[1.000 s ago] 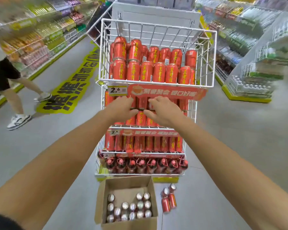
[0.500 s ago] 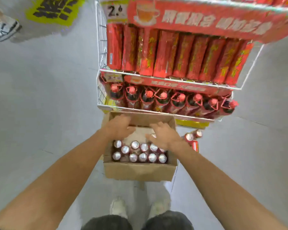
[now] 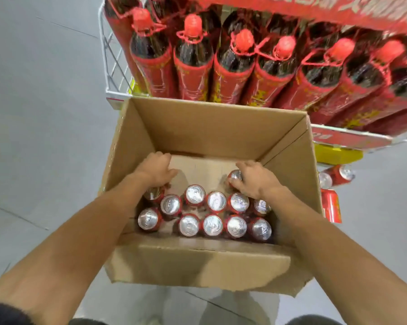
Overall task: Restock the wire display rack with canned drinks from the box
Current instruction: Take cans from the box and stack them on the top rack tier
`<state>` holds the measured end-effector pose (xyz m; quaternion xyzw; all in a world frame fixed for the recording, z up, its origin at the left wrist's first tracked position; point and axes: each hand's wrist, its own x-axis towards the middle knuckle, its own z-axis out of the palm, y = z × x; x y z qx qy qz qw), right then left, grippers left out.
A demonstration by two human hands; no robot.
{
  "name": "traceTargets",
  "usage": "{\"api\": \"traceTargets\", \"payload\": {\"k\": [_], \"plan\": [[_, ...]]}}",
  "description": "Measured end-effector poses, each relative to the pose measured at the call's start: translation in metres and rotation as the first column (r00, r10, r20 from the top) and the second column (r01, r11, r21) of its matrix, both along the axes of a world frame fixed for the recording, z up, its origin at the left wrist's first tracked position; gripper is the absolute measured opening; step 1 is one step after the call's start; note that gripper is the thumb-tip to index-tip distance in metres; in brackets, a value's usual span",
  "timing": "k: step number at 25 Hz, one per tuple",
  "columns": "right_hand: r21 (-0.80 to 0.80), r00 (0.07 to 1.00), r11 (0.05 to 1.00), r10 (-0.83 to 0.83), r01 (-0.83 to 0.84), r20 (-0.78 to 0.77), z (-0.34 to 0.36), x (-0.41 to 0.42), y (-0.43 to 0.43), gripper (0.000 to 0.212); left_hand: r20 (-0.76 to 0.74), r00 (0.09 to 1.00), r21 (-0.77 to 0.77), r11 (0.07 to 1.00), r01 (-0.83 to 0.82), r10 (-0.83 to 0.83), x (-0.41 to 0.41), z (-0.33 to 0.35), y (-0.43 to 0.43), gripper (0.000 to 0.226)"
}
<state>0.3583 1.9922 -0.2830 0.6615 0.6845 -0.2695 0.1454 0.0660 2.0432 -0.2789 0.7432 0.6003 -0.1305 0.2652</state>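
An open cardboard box (image 3: 197, 266) stands on the floor in front of the white wire display rack (image 3: 111, 66). Several red canned drinks (image 3: 213, 225) with silver tops stand in two rows at its near side. Both my hands are down inside the box. My left hand (image 3: 155, 170) curls over a can (image 3: 153, 193) at the left end, which is mostly hidden beneath it. At the right, the fingers of my right hand (image 3: 255, 179) grip another can (image 3: 235, 175) round its top.
The rack's bottom tier holds several dark bottles (image 3: 193, 52) with red caps and red sleeves, right behind the box. Loose red cans (image 3: 331, 205) lie on the grey floor to the right of the box. My shoes show below the box.
My view dropped from the rack's upper tiers to the box. Both hands left the rack's cans, went down into the box and closed on cans there.
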Motion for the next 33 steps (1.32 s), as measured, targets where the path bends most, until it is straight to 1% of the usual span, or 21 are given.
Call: {"api": "traceTargets", "payload": {"k": [5, 8, 10, 11, 13, 16, 18, 20, 23, 26, 29, 31, 33], "plan": [[0.048, 0.99, 0.99, 0.129, -0.132, 0.057, -0.024, 0.003, 0.006, 0.067, -0.126, 0.99, 0.107, 0.992, 0.072, -0.058, -0.004, -0.025, 0.003, 0.035], [0.092, 0.978, 0.977, 0.181, -0.19, 0.1, -0.032, 0.005, 0.009, 0.056, -0.181, 0.979, 0.133, 0.984, 0.121, -0.096, -0.004, -0.033, 0.006, 0.038], [0.101, 0.983, 0.98, 0.16, -0.169, 0.093, -0.032, 0.004, 0.01, 0.047, -0.198, 0.975, 0.119, 0.985, 0.124, -0.098, -0.005, -0.032, 0.008, 0.038], [0.1, 0.985, 0.982, 0.15, -0.159, 0.086, -0.031, 0.004, 0.009, 0.046, -0.207, 0.974, 0.114, 0.986, 0.122, -0.096, -0.005, -0.03, 0.008, 0.038], [0.117, 0.989, 0.984, 0.126, -0.134, 0.071, -0.026, 0.005, 0.008, 0.046, -0.249, 0.962, 0.101, 0.984, 0.144, -0.115, -0.003, -0.027, 0.008, 0.038], [0.153, 0.997, 0.985, 0.079, -0.077, -0.01, -0.012, 0.006, 0.008, 0.051, -0.273, 0.949, 0.071, 0.981, 0.183, -0.157, -0.002, -0.023, 0.011, 0.037], [0.169, 0.995, 0.984, 0.073, -0.059, -0.073, 0.007, 0.005, 0.011, 0.058, -0.246, 0.955, 0.064, 0.98, 0.189, -0.168, -0.002, -0.011, 0.015, 0.039], [0.191, 0.991, 0.98, 0.084, -0.062, -0.108, 0.042, 0.005, 0.016, 0.062, -0.169, 0.974, 0.073, 0.984, 0.165, -0.151, 0.001, 0.021, 0.021, 0.042], [0.245, 0.985, 0.967, 0.11, -0.074, -0.134, 0.127, 0.002, 0.018, 0.055, -0.02, 0.99, 0.102, 0.984, 0.144, -0.143, 0.012, 0.114, 0.026, 0.043], [0.235, 0.982, 0.97, 0.098, -0.059, -0.161, 0.238, 0.001, 0.017, 0.063, 0.133, 0.974, 0.146, 0.975, 0.166, -0.185, 0.029, 0.24, 0.025, 0.044], [0.277, 0.975, 0.961, 0.073, -0.012, -0.21, 0.39, 0.006, 0.019, 0.058, 0.268, 0.933, 0.222, 0.958, 0.181, -0.239, 0.042, 0.405, 0.027, 0.072], [0.334, 0.966, 0.942, 0.042, 0.047, -0.256, 0.512, 0.007, 0.019, 0.056, 0.323, 0.916, 0.251, 0.955, 0.16, -0.239, 0.052, 0.527, 0.028, 0.074], [0.387, 0.954, 0.916, 0.019, 0.103, -0.3, 0.63, 0.011, 0.019, 0.059, 0.347, 0.905, 0.281, 0.947, 0.152, -0.248, 0.061, 0.644, 0.032, 0.074]]}}
